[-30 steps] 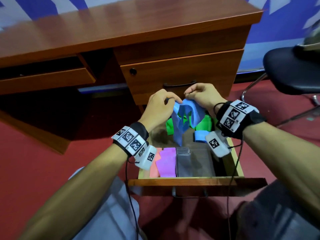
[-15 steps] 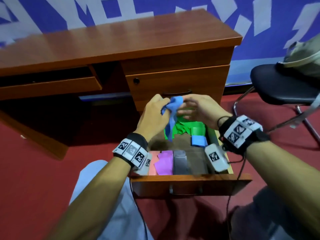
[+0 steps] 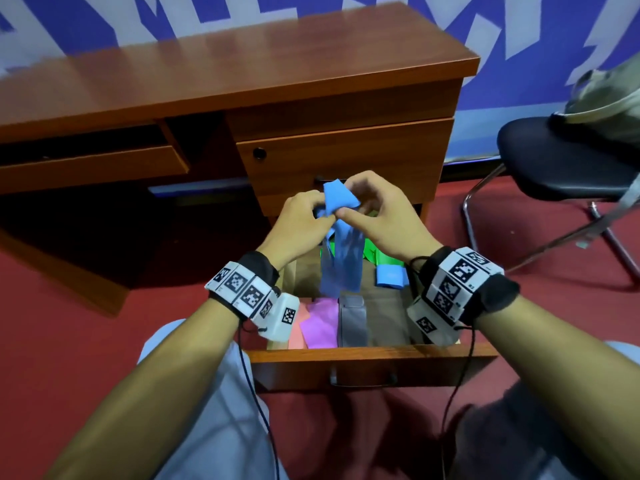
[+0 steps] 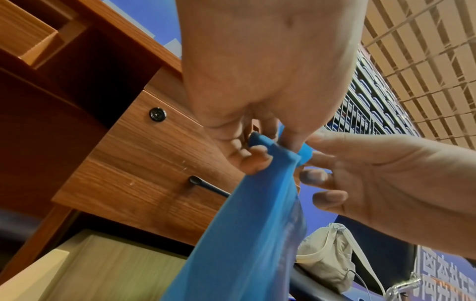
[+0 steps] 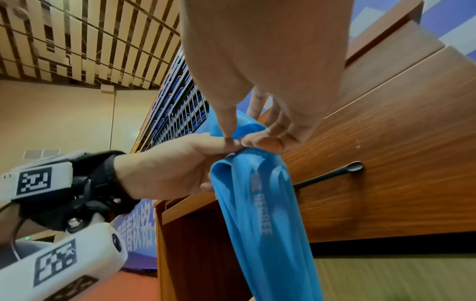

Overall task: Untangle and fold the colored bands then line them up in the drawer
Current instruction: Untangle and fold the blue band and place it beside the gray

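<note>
Overhead, both hands pinch a thin, rubbery blue band (image 3: 341,244) above the open wooden drawer (image 3: 372,355), its long axis hanging downward; folded pink, purple and grey bands (image 3: 332,322) line the front edge. From the left wrist, the left hand (image 4: 247,81) pinches the band's top fold. From the right wrist, the right hand (image 5: 260,67) pinches it too.

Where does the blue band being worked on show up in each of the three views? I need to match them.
Head: blue band at centre, pinched by both hands, tail hanging over the open drawer.
Left wrist: blue band runs from centre to the bottom edge.
Right wrist: blue band hangs from centre to the bottom.
Shared landmark: the black drawer handle, mostly hidden in the head view.
</note>
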The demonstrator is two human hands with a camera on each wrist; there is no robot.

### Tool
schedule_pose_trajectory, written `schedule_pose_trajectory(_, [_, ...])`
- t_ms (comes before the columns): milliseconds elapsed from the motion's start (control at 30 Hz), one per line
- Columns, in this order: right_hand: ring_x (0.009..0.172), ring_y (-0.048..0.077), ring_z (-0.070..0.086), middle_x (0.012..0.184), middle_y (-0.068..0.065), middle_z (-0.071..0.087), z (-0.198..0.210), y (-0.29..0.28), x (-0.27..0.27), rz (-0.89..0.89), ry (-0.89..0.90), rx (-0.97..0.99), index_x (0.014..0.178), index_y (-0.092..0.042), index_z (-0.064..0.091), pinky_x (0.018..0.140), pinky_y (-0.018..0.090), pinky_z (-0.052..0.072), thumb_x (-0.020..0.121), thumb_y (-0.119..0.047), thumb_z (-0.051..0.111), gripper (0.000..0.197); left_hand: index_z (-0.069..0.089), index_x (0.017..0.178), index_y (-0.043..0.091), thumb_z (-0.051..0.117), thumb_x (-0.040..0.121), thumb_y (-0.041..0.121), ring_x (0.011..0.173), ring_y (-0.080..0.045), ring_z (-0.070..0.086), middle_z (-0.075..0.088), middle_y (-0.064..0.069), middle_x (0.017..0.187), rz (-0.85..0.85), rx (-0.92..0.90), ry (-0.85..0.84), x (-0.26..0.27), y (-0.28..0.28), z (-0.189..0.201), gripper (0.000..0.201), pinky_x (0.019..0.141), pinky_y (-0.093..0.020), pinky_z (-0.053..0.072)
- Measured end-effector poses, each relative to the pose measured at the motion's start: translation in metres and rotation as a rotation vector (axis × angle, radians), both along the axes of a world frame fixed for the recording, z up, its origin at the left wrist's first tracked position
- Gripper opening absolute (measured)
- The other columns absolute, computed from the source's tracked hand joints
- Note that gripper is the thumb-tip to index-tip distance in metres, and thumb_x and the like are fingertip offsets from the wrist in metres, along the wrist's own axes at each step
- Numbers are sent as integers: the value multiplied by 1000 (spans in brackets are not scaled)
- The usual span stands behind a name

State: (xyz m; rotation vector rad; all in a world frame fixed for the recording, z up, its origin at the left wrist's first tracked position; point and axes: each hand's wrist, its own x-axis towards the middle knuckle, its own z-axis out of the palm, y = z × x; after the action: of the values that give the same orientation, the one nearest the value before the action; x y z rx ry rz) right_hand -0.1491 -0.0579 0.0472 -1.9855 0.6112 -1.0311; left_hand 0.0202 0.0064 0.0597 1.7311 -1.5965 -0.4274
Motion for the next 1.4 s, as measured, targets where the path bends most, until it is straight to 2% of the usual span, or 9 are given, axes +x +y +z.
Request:
schedule_pose_trajectory(133, [85,19,62,94,-7,66,0,-3,-2,-72,-13,-56,101,-18,63,72,44,52,93,-20,65,8,75,96,16,71,93,25,81,-11,68,73,2,88,-35,-19,37,0,2,3,10,69,-34,53])
schedule_pose_trajectory(233, [80,23,63,87,-6,68,1,-8,-4,-66,3,7,94,-20,67,69,43,53,98,-24,60,9,71,82,18,75,89,38,72,-10,59,65,4,79,-65,-79,13,3,4,4,22,65,-31,46])
schedule_pose_trajectory(433, [64,-4,58,73,-16,67,2,-8,-7,46,34,237,96,-13,67,62,19,46,104,-12,52,17,78,98,13,64,95,20,89,-13,67,68,-5,96,-21,-268,131,13,9,12,16,74,-34,57])
schedule_pose_trajectory(533, [44,-6,52,54,-20,61,11,3,-11,172,94,383,114,-1,62,48,6,38,105,-1,43,21,77,116,22,67,95,26,89,-14,65,65,-1,95,-10,-288,87,17,11,11,23,77,-36,56])
schedule_pose_trajectory(967, [53,12,32,68,-2,59,1,-3,-12,210,242,354,113,-14,72,50,25,25,105,-19,50,23,82,96,19,75,92,26,85,-11,60,62,-2,87,-84,-285,-50,22,15,16,11,75,-27,50])
schedule_pose_trajectory(1067, [49,2,40,64,-15,60,7,1,-13,194,271,295,103,-15,70,52,19,31,104,-12,49,22,78,89,24,74,92,26,86,-13,61,63,-3,88,-71,-291,-69,19,16,16,5,76,-32,52])
schedule_pose_trajectory(1167, [56,-6,53,76,-25,65,12,4,-9,117,215,184,125,-15,64,55,9,38,102,-3,45,33,77,86,23,73,93,26,85,-13,60,62,-3,86,-9,-343,-67,14,16,16,9,74,-32,51])
schedule_pose_trajectory(1267, [49,7,47,58,-16,60,11,8,-4,122,68,230,125,-11,63,50,23,38,100,-6,45,31,79,85,19,74,92,26,81,-9,60,62,-1,84,55,-380,-32,11,13,15,10,68,-23,46])
schedule_pose_trajectory(1400, [81,19,68,91,-2,73,4,11,2,3,-32,62,106,-10,69,69,38,56,99,-21,62,14,80,87,18,74,92,27,81,-7,60,61,3,84,62,-373,19,7,11,13,12,68,-22,49])
